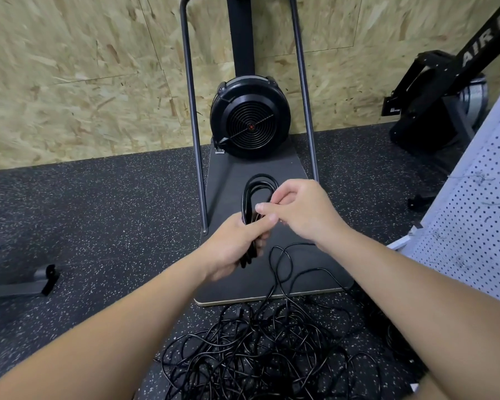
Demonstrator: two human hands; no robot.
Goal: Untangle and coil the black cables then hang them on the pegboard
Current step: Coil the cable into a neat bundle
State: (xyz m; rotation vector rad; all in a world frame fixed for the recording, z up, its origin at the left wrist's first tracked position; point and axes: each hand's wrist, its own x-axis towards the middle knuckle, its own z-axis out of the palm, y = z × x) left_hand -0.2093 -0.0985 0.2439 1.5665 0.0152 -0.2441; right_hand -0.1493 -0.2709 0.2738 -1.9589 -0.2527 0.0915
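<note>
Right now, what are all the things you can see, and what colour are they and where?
coiled cable: one, black, held up in front of the fan machine
tangled cables: one pile, black, on the floor at the bottom
fan machine: one, black, on a dark base board against the wall
metal poles: two, grey, either side of the fan
pegboard: one, white with holes, on the right
rowing machine: one, black, far right
floor: black with speckles
wall: tan chipboard, behind
left hand: grips the coil
right hand: pinches the cable by the coil
</note>
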